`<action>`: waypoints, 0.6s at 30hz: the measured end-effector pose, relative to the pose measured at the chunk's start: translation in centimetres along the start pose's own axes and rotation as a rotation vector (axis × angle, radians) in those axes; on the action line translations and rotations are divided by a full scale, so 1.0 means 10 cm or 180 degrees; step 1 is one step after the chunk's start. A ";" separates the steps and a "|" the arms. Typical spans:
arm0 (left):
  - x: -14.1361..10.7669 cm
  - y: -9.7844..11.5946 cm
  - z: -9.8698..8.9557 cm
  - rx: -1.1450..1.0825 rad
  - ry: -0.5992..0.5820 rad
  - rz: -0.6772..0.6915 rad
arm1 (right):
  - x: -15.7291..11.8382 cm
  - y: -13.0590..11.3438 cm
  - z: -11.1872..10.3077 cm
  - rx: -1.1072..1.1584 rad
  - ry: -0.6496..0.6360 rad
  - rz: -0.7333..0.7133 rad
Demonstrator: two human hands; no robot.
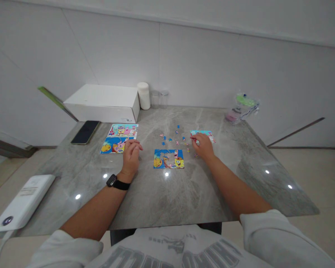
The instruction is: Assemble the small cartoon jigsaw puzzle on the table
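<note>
My left hand [131, 156] rests at the right edge of a printed cartoon picture sheet [110, 145], fingers loosely bent and apart, holding nothing visible. My right hand [203, 146] is over a second puzzle picture [205, 132] on the right and covers part of it. Its thumb and fingertips are pinched together; whatever is between them is too small to make out. Between the hands lies a partly filled jigsaw puzzle [157, 162] with a grey gap in its middle. Several loose puzzle pieces [170, 140] are scattered just beyond it.
A black phone [86, 132] lies at the left, with a white box [102, 102] behind it. A white bottle [144, 96] and two clear glasses [164, 99] stand along the wall. There is a plastic bag [241, 108] back right and a white power device [26, 201] front left.
</note>
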State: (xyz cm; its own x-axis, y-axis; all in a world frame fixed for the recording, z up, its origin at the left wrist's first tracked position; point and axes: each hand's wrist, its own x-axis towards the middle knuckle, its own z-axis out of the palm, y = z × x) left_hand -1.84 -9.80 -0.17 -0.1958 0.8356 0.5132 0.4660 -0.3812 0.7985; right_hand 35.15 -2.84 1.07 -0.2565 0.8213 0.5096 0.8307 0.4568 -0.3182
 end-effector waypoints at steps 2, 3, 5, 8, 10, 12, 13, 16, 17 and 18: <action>0.00 0.02 0.00 0.0001 -0.0037 0.0025 | 0.21 -0.14 0.04 -0.0080 -0.0570 -0.0170; 0.00 0.03 0.00 -0.0001 -0.0045 0.0050 | 0.33 -0.22 0.07 -0.0106 -0.0870 -0.0253; 0.00 0.05 -0.01 -0.0010 -0.0042 0.0139 | 0.55 -0.36 0.17 -0.0210 -0.1401 -0.0388; 0.00 0.09 -0.01 0.0002 -0.0029 0.0262 | 0.79 -0.52 0.33 -0.0459 -0.1801 -0.0293; 0.00 0.11 -0.02 0.0040 -0.0038 0.0282 | 0.88 -0.57 0.42 -0.0531 -0.1958 -0.0290; 0.00 0.11 -0.03 0.0091 -0.0036 0.0263 | 0.91 -0.58 0.49 -0.0553 -0.2072 -0.0327; 0.00 0.10 -0.04 0.0123 -0.0032 0.0245 | 0.92 -0.57 0.52 -0.0554 -0.2115 -0.0339; 0.01 0.09 -0.04 0.0191 -0.0042 0.0203 | 0.93 -0.51 0.58 -0.0515 -0.2203 -0.0333; 0.01 0.08 -0.04 0.0191 -0.0055 0.0203 | 0.93 -0.49 0.60 -0.0484 -0.2220 -0.0331; 0.01 0.08 -0.04 0.0180 -0.0067 0.0207 | 0.94 -0.48 0.61 -0.0453 -0.2237 -0.0330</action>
State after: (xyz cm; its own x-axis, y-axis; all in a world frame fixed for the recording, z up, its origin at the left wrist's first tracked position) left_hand -1.85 -10.15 0.63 -0.1455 0.8182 0.5562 0.5253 -0.4125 0.7442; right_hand 25.80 4.76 2.50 -0.5548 0.8236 -0.1180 0.8289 0.5347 -0.1645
